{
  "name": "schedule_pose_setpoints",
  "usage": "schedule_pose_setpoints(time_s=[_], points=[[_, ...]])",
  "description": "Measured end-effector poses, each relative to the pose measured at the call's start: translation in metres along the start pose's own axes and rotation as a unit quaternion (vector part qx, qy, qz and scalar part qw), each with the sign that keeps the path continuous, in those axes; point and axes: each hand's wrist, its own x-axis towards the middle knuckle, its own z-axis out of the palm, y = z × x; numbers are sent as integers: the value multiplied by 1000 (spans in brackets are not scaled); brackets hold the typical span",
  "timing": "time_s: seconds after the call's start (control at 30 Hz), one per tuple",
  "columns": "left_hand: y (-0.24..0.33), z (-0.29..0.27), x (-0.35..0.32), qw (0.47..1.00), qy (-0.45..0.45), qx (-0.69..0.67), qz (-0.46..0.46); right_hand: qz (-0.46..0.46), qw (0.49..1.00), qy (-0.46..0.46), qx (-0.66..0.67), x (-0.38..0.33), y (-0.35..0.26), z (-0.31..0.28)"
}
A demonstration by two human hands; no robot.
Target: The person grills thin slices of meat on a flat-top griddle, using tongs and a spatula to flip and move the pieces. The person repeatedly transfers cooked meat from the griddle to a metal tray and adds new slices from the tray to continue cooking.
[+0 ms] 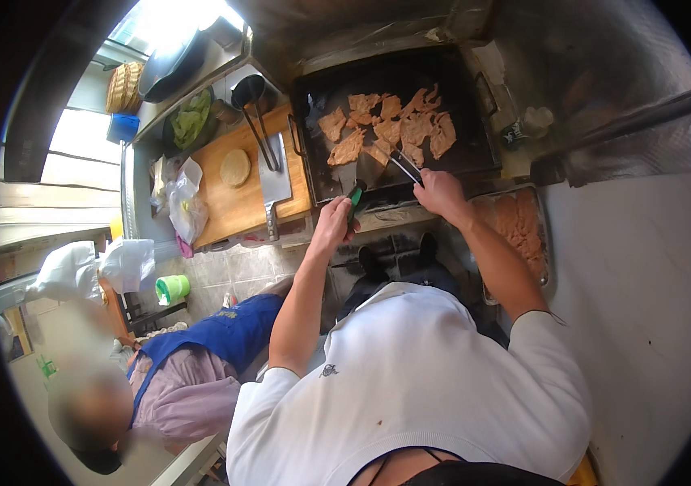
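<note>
My left hand (333, 223) is closed round the green handle of a spatula (355, 200), its metal blade at the near edge of a black griddle (442, 66). With my right hand (441, 194) I grip metal tongs (402, 168). Their tips reach a piece of meat close to the spatula blade; whether they pinch it cannot be made out. Several flat, orange-brown meat pieces (390, 130) lie spread over the griddle's middle and right.
Left of the griddle, a wooden board (217, 212) holds a cleaver (275, 182), a round flatbread (235, 168) and a second pair of tongs (259, 134). Right of me stands a metal tray (550, 271) of meat. A person in a blue apron (232, 332) is close on my left.
</note>
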Motion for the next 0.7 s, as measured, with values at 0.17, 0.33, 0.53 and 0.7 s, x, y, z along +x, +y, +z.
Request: schedule_pose_setpoints(time_s=[0.17, 0.33, 0.53, 0.7], points=[[-3, 8, -8, 995, 41, -91, 23, 15, 999, 5, 30, -14, -3, -6], [-17, 0, 14, 996, 84, -35, 10, -14, 1000, -17, -16, -4, -7, 15], [-18, 3, 24, 994, 77, -61, 56, 26, 1000, 13, 2, -6, 7, 9], [-17, 10, 29, 980, 151, 23, 126, 15, 996, 48, 68, -20, 16, 14]])
